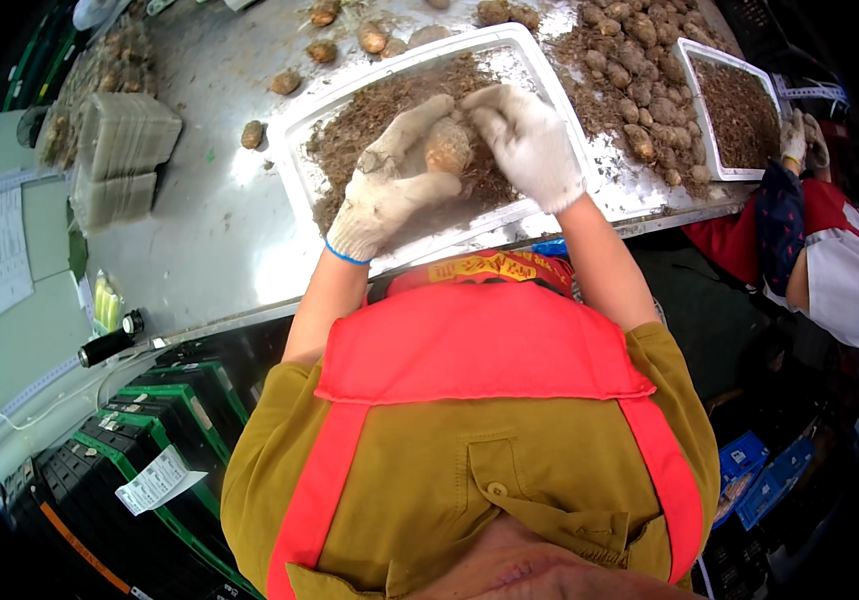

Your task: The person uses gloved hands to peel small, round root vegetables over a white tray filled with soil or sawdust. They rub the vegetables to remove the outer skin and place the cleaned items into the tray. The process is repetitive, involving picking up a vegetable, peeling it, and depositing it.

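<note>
A brown, fibrous taro corm (447, 147) lies in the grip of my left hand (392, 184), between the thumb and the fingers. Over the corm's upper right end curls my right hand (523, 146); its fingertips are partly hidden, so whether they pinch the corm is unclear. Both hands wear off-white knit gloves, soiled with dirt. Beneath them is a white rectangular tray (291, 180), strewn with loose brown fibre scraps (377, 105).
Several taro corms (285, 82) lie beyond the tray on the metal table (197, 247). To the right are a corm heap (643, 82), a second tray (714, 154) and another person's gloved hands (793, 135). Stacked clear plastic containers (126, 142) and a black bottle (107, 345) are at left.
</note>
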Motion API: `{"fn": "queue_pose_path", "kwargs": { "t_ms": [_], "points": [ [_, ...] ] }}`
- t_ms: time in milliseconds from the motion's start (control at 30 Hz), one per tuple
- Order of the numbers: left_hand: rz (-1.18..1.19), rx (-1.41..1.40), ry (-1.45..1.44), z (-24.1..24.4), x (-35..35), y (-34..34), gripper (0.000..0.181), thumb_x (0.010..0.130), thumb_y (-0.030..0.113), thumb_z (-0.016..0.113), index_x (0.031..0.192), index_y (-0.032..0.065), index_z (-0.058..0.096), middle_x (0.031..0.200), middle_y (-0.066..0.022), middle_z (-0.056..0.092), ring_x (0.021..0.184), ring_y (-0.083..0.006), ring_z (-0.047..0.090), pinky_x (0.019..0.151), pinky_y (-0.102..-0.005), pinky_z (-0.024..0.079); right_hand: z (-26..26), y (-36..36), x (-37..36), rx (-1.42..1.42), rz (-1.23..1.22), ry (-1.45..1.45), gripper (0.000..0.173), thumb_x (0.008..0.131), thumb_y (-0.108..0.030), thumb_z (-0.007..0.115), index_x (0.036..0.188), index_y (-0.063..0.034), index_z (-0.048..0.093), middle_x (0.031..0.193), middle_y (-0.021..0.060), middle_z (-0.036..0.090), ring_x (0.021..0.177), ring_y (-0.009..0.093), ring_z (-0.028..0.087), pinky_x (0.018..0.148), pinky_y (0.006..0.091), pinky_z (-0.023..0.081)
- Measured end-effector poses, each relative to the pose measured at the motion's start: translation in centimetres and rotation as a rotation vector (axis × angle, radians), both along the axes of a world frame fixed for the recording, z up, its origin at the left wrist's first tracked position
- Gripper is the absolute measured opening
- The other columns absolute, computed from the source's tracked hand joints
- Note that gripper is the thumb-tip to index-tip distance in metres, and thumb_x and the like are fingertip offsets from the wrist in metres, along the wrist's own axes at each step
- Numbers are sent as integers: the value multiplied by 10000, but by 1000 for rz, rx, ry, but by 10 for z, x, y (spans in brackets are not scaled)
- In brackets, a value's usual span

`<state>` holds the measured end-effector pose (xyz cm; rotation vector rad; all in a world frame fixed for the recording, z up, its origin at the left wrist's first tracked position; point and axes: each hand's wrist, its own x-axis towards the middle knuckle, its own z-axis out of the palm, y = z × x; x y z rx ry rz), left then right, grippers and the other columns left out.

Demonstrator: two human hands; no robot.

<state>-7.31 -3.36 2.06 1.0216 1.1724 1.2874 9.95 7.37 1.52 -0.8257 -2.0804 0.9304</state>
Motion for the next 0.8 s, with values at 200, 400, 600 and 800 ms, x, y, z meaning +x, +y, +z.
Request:
{"fn": "queue_pose_path", "kwargs": {
  "t_ms": [200, 400, 600, 800],
  "points": [
    [7, -1, -271, -12, -8, 4, 807, 700, 61, 714, 1461, 8, 452, 1456, -117, 495, 1319, -217, 489, 1110, -326, 401, 1, 8, 12, 103, -34, -12, 278, 927, -202, 676, 1179, -88, 694, 1061, 76, 735, 916, 210, 709, 801, 327, 578],
    [96, -7, -283, -14, -2, 4, 687, 746, 87, 719, 1394, 26, 498, 1301, -87, 563, 1154, -173, 557, 986, -296, 474, 11, -26, 1, 96, 223, 196, 246, 920, -169, 686, 1154, -95, 707, 975, 62, 726, 812, 174, 705, 712, 301, 586],
    [80, -40, -502, -17, -3, 0, 625, 793, 16, 678, 1381, 20, 469, 1265, -101, 559, 1101, -187, 589, 955, -300, 504, -23, 1, 1, 77, -45, -23, 89, 930, -118, 627, 978, -69, 684, 936, 100, 724, 842, 239, 706, 771, 329, 573],
    [48, -16, -625, -18, 0, 4, 634, 798, -119, 559, 1401, 53, 460, 1233, -94, 550, 1101, -201, 591, 977, -322, 508, 5, -15, 5, -221, 34, 224, 200, 923, -135, 656, 1102, -67, 715, 933, 80, 731, 859, 222, 716, 803, 314, 580]
  ]
}}
